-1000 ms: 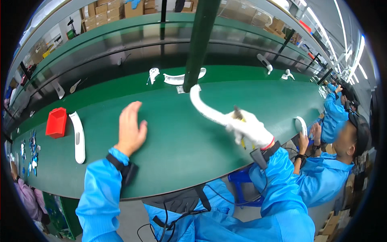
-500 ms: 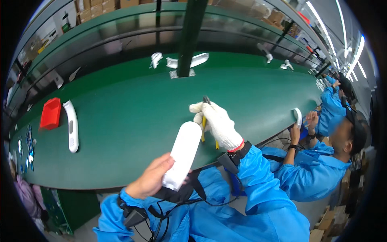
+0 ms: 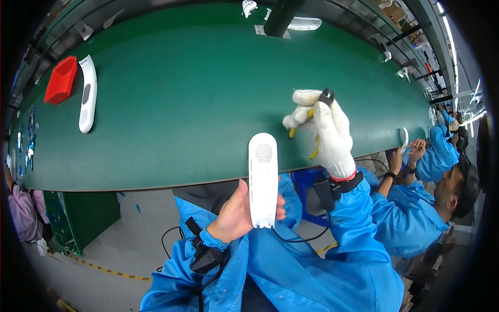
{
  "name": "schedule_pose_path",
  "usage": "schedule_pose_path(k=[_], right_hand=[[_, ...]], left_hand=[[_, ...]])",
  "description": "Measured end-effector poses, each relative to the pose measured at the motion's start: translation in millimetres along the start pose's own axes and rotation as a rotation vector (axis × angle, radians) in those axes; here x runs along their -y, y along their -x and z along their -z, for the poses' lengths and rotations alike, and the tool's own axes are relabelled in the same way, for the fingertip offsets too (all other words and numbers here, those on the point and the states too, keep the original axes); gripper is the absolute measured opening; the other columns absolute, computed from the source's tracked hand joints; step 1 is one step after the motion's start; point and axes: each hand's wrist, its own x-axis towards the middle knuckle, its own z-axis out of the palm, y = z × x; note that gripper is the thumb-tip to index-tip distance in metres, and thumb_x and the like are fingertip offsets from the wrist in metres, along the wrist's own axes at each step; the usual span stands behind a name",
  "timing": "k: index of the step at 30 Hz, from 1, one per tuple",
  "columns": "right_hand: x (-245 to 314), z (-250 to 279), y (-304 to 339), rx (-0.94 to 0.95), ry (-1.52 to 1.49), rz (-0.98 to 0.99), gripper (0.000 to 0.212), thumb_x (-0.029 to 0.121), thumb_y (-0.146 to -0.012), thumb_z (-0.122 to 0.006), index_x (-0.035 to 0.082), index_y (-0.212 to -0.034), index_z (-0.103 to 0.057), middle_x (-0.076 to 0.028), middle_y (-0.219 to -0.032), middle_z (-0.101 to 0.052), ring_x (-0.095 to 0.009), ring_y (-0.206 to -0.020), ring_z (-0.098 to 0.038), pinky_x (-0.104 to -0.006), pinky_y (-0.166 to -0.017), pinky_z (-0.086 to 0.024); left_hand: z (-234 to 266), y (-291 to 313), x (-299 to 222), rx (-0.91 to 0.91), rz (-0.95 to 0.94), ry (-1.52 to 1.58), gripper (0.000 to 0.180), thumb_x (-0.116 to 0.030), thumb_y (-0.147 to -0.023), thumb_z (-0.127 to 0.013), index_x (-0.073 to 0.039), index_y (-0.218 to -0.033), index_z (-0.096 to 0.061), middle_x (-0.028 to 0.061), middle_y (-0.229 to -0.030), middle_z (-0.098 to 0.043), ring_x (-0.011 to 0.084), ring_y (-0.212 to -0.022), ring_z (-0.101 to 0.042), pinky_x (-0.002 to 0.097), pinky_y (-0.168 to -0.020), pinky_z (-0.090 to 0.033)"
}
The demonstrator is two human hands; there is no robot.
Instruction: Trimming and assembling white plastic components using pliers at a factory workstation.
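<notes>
My bare left hand [image 3: 235, 216] is wrapped round the lower part of a long white plastic housing [image 3: 263, 171]. A round patch of small holes shows near its rounded upper end, with narrow slots along one side. The housing stands nearly upright in view, just off the table's front edge. To its right, above the table, my right hand [image 3: 332, 135] in a white knitted glove grips small pliers [image 3: 315, 148] with yellow handles. Their dark metal head pokes out past the thumb, and the glove hides their middle.
On the green table [image 3: 182, 104] at left lie a red tray [image 3: 61, 80], another white housing [image 3: 88, 96] and small blue pieces [image 3: 31, 138]. A green post [image 3: 283, 18] rises at the far side beside white parts. Co-workers in blue sit at right, one holding a white part [image 3: 404, 138].
The white housing has turned from a smooth face to its perforated, slotted face and become more upright. My gloved hand has shifted right with the pliers. The view has tilted downward.
</notes>
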Motion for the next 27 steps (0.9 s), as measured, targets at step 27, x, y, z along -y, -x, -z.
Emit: schedule_pose_path(k=[27], right_hand=[[-12.7,-93.2,13.1,-0.089,-0.149,-0.254,0.023,0.02,-0.105,-0.05,-0.001,-0.108,-0.059,-0.003,-0.067,-0.052,-0.011,-0.054,-0.05,-0.0285,-0.051,-0.046]], left_hand=[[27.7,-19.0,4.9,-0.012,-0.108,-0.033,0.071,-0.061,-0.104,-0.034,-0.008,-0.15,-0.034,0.0126,-0.132,-0.06,0.0222,-0.112,-0.065,0.0365,-0.094,-0.055]])
